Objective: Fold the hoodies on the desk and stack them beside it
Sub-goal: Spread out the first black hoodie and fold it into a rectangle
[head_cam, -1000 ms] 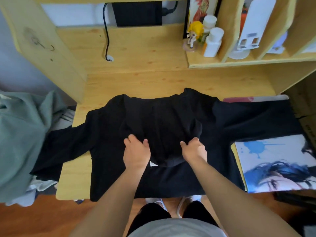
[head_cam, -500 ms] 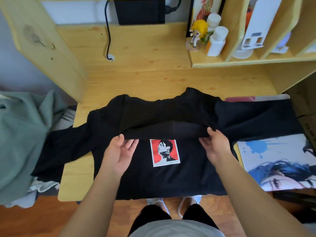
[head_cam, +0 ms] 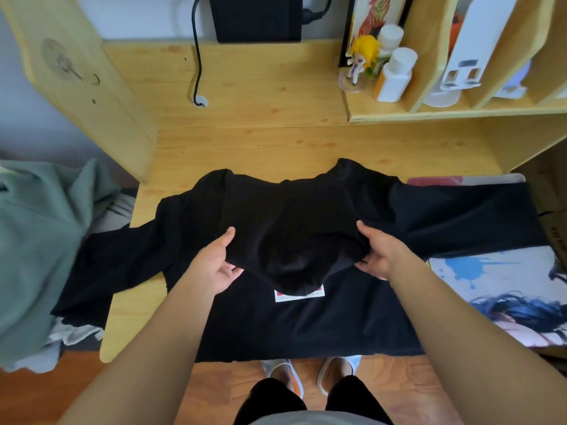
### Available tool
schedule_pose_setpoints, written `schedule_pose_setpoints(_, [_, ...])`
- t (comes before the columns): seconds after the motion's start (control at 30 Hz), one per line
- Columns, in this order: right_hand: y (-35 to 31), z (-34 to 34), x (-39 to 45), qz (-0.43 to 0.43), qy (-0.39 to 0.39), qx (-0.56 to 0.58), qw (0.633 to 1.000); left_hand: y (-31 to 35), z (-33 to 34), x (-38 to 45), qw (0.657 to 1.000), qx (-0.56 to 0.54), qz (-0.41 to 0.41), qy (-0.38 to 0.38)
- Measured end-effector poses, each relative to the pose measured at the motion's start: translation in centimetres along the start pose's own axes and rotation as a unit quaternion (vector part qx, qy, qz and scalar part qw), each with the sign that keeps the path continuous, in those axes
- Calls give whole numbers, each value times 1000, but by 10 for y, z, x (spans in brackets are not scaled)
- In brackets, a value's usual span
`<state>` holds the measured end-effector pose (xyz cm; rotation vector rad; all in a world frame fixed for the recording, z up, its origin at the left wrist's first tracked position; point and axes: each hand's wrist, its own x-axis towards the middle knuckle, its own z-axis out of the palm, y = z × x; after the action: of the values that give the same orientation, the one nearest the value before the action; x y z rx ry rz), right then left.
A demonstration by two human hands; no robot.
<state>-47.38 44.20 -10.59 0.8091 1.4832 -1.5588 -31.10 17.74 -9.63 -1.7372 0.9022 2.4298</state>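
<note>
A black hoodie (head_cam: 306,326) lies spread across the wooden desk (head_cam: 251,142), sleeves out to both sides. Its hood (head_cam: 294,240) is laid down over the chest and covers most of a red and white printed patch (head_cam: 299,295). My left hand (head_cam: 214,265) holds the hood's left edge, thumb on top and fingers underneath. On the other side, my right hand (head_cam: 380,256) holds the hood's right edge the same way.
A grey-green garment (head_cam: 36,256) is heaped to the left of the desk. A printed mat (head_cam: 503,289) lies at the right. The shelf (head_cam: 460,111) at the back right carries bottles (head_cam: 394,78) and a figurine (head_cam: 360,59). A black cable (head_cam: 198,56) hangs at the back.
The hood, which was lifted back half a second ago showing the patch, has come down over the chest again. Both hands moved inward with it.
</note>
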Motion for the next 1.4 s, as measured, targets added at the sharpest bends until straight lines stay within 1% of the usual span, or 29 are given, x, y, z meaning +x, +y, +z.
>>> schedule_pose_setpoints(0.03, [-5,2,2,-1,4,6,1000,5,3,-2,1000,-13,-5,-6])
schedule_pose_setpoints(0.1, [-16,2,3,-26,-20,84,996,15,9,-6,997,-62,9,-39])
schedule_pose_setpoints(0.2, [-24,-1,1,-78,-70,194,975,21,8,-4,983,-150,73,-70])
schedule_pose_setpoints(0.27, [-21,-4,6,-74,-52,182,979,19,1,6,983,-147,88,-60])
schedule_pose_setpoints(0.3, [-19,-4,10,-62,-24,150,986,17,-2,12,989,-117,84,-43])
schedule_pose_setpoints(0.37, [-14,-2,15,-43,48,71,995,11,-6,21,998,-23,48,43])
schedule_pose_setpoints(0.43, [-9,3,22,-61,94,32,993,7,-5,30,988,62,28,136])
schedule_pose_setpoints(0.57, [7,17,27,-111,187,-100,971,-11,11,28,962,111,53,244])
schedule_pose_setpoints(0.6, [10,19,25,-123,218,-141,958,-19,17,21,945,164,73,274])
schedule_pose_setpoints(0.63, [12,20,21,-159,260,-189,933,-30,23,12,920,229,109,300])
schedule_pose_setpoints(0.67, [14,20,17,-230,299,-249,892,-43,26,4,893,290,161,306])
schedule_pose_setpoints(0.7, [17,21,11,-323,316,-309,837,-58,28,-4,868,344,216,284])
schedule_pose_setpoints(0.73, [22,23,4,-404,304,-362,783,-73,29,-9,851,397,242,245])
schedule_pose_setpoints(0.77, [29,26,-3,-442,276,-408,749,-87,30,-13,835,455,231,206])
schedule_pose_setpoints(0.8, [36,29,-6,-435,247,-441,745,-98,29,-13,817,515,189,178])
schedule_pose_setpoints(0.87, [49,32,-6,-344,219,-472,782,-113,26,-11,776,604,108,146])
schedule_pose_setpoints(0.9, [54,30,-4,-303,213,-470,801,-115,24,-10,766,619,100,143])
schedule_pose_setpoints(0.97, [57,24,1,-255,197,-465,825,-112,21,-8,772,605,133,144])
schedule_pose_setpoints(1.0, [59,21,4,-245,188,-466,829,-109,18,-9,779,591,158,141])
schedule_pose_setpoints(1.03, [61,19,4,-248,184,-473,825,-106,15,-10,774,586,194,138])
schedule_pose_setpoints(1.07, [64,18,3,-276,191,-485,807,-106,11,-12,757,593,236,138])
schedule_pose_setpoints(1.13, [77,21,-6,-411,205,-499,735,-109,6,-20,689,612,362,143])
schedule_pose_setpoints(1.17, [88,22,-11,-483,185,-506,690,-110,2,-22,650,620,417,139])
schedule_pose_setpoints(1.2, [100,22,-16,-523,145,-533,649,-113,-3,-22,626,626,444,136])
schedule_pose_setpoints(1.23, [112,24,-20,-518,100,-581,619,-114,-8,-20,621,624,453,141])
schedule_pose_setpoints(1.27, [124,24,-22,-483,67,-638,596,-111,-13,-16,668,594,421,156])
schedule_pose_setpoints(1.33, [140,21,-16,-440,69,-709,547,-100,-15,-9,812,462,301,192])
schedule_pose_setpoints(1.37, [143,21,-14,-448,79,-714,532,-93,-16,-4,860,401,242,200])
schedule_pose_setpoints(1.4, [143,21,-13,-481,90,-699,521,-87,-14,1,882,374,200,207])
